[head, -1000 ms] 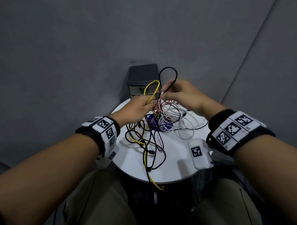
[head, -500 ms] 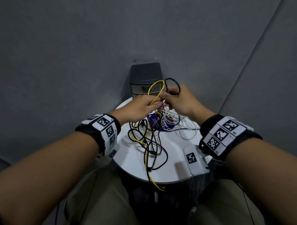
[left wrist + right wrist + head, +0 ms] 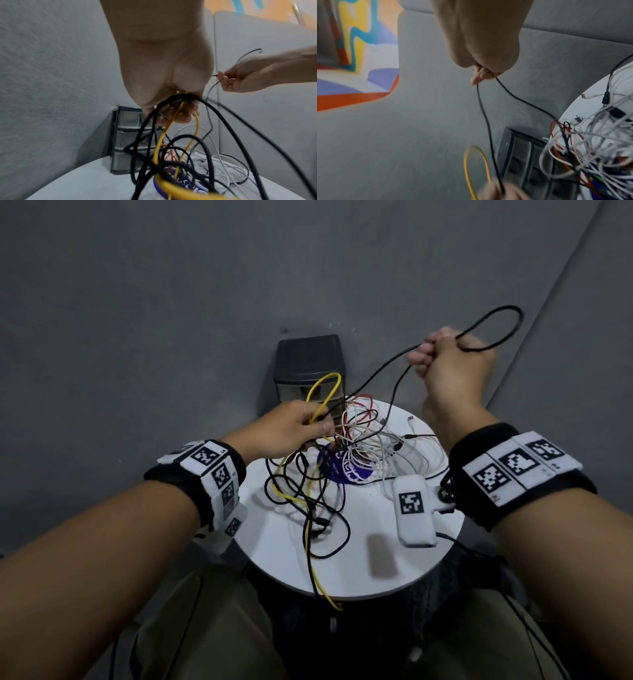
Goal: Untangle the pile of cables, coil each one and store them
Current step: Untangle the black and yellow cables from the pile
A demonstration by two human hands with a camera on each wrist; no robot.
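Right hand (image 3: 455, 371): raised up and to the right of the table, fingers curled round a thin black cable (image 3: 383, 371), a loop of which stands out past our knuckles. Two strands run from the fist down toward the pile.

Left hand (image 3: 291, 429): low at the far edge of the round white table (image 3: 394, 577), pinching a bundle of strands, among them the yellow cable (image 3: 323, 392) arching above our fingers, and thicker black ones.

Pile of cables (image 3: 363, 446): white, red, black and yellow, knotted on the table top, lying over a purple item (we cannot tell what it is).

Drawer unit (image 3: 308, 364): dark, standing behind the table against the grey wall; probably the store.

Step in hand, as we judge it: drawing the black cable free while we anchor the tangle. Nothing is coiled or stored yet.

Next move calls for: a steady pull, watching where the strands snag, and easing our left grip if they bind.
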